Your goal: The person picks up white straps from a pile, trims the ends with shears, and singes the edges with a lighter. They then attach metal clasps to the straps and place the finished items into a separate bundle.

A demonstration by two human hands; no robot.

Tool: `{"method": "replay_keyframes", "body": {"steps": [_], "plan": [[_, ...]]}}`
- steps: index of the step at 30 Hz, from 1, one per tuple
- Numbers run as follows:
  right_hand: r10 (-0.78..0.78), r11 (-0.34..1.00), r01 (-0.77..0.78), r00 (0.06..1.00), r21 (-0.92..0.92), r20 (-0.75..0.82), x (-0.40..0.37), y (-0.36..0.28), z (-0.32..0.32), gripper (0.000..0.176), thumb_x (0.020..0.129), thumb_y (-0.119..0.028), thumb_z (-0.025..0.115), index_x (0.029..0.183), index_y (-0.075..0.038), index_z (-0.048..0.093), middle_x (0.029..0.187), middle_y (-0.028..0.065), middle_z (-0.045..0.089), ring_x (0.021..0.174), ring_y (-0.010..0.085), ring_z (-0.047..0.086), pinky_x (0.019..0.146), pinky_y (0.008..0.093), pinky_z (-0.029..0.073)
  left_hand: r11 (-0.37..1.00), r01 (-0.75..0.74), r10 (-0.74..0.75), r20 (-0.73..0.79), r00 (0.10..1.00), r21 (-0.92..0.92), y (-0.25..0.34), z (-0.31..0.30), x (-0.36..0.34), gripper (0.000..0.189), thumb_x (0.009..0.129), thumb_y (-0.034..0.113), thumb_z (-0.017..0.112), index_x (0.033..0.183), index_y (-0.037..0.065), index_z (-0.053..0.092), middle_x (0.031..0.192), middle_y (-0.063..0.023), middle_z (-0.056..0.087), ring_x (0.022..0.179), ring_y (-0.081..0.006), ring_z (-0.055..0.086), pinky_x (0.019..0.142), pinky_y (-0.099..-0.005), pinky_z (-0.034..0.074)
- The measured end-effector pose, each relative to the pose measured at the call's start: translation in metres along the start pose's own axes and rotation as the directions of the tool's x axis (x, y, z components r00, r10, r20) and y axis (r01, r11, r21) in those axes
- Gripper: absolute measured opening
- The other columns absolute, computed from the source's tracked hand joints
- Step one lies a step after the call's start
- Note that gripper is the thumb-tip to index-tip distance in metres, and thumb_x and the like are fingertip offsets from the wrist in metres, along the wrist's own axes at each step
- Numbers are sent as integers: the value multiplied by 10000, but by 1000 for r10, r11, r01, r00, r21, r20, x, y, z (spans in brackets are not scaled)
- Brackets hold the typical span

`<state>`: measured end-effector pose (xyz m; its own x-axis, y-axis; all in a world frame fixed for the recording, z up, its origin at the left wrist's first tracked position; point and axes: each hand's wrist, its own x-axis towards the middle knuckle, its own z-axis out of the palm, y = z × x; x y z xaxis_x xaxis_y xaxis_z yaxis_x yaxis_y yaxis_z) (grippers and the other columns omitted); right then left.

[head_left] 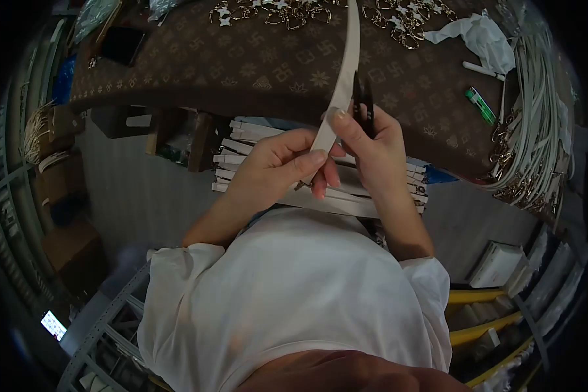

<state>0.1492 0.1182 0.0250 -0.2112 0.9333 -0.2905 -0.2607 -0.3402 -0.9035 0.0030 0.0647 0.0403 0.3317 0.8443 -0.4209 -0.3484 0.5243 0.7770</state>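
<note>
A long cream strap (349,59) runs from the far side of the table down into both hands. My left hand (277,163) pinches its lower end between thumb and fingers, where a small metal clasp (304,185) shows. Just above and to the right, my right hand (369,137) presses its thumb on the strap. Black scissors (364,98) stick up from the right hand, their other end hidden by its fingers. Several cream straps (346,204) lie in a row below the hands, above the lap.
The patterned brown table (274,59) holds metal rings and charms (405,16), a green cutter (481,104), a white crumpled bag (483,42) and a dark phone-like object (121,46). Many pale straps (536,117) hang at the right edge. Boxes (78,255) and shelves stand around.
</note>
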Motion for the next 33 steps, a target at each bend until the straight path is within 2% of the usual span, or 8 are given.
{"method": "replay_keyframes", "body": {"steps": [2, 8, 18, 21, 23, 26, 29, 33], "plan": [[114, 991, -123, 981, 47, 155, 0, -6, -4, 189, 758, -164, 644, 662, -30, 551, 577, -39, 502, 544, 24, 403, 504, 187, 323, 999, 52, -52, 41, 998, -7, -3, 1, 4, 196, 888, 112, 413, 973, -25, 524, 759, -74, 568, 637, -107, 532, 640, -225, 434], [149, 988, -151, 987, 33, 54, 6, -7, -2, 197, 745, -152, 646, 622, -28, 555, 563, -40, 508, 535, 19, 405, 497, 181, 307, 999, 47, -46, -50, 998, 1, 2, 8, 3, 178, 882, 83, 416, 980, -30, 514, 761, -77, 567, 636, -104, 528, 618, -217, 434], [184, 979, -188, 982, 75, 50, 1, -8, -3, 152, 756, -135, 639, 698, -9, 577, 607, -28, 529, 563, 27, 450, 523, 181, 353, 995, 72, -71, 14, 997, -75, 3, 7, 1, 208, 864, 48, 403, 1023, -40, 502, 785, -96, 567, 636, -101, 513, 605, -216, 432], [133, 991, -135, 977, 6, 166, -5, -9, -7, 125, 765, -104, 627, 733, 4, 574, 616, -16, 538, 561, 40, 476, 525, 189, 389, 993, 78, -77, 13, 997, -94, 2, 6, 1, 205, 863, 49, 393, 1009, -40, 507, 768, -96, 566, 611, -101, 503, 590, -214, 424], [96, 993, -115, 929, 34, 357, -6, -11, -10, 115, 775, -77, 612, 725, 11, 558, 602, -13, 535, 557, 48, 492, 523, 201, 413, 991, 79, -79, 9, 997, -107, 2, 6, 1, 204, 863, 50, 388, 999, -39, 511, 758, -96, 566, 598, -100, 498, 581, -213, 419], [114, 993, -117, 958, -4, 264, -7, -13, -11, 147, 803, -113, 590, 709, -7, 553, 581, -26, 516, 550, 31, 457, 508, 182, 376, 989, 116, -113, 40, 993, -86, 4, 8, 0, 199, 864, 60, 390, 991, -31, 513, 743, -90, 565, 577, -96, 488, 559, -209, 405], [122, 989, -140, 955, 50, 271, -4, -8, -14, 181, 829, -166, 564, 720, -21, 566, 558, -43, 483, 538, 19, 405, 492, 169, 329, 987, 105, -100, 46, 994, -123, 7, 10, -2, 193, 862, 64, 396, 986, -22, 517, 725, -83, 563, 564, -86, 475, 543, -207, 394], [122, 989, -138, 968, 61, 221, -4, -7, -17, 204, 849, -207, 537, 780, -21, 589, 577, -52, 473, 553, 12, 370, 484, 168, 297, 998, 42, -42, 6, 999, -40, 8, 12, -5, 215, 887, 101, 389, 1043, -13, 484, 692, -67, 559, 530, -70, 456, 513, -190, 380]]}}
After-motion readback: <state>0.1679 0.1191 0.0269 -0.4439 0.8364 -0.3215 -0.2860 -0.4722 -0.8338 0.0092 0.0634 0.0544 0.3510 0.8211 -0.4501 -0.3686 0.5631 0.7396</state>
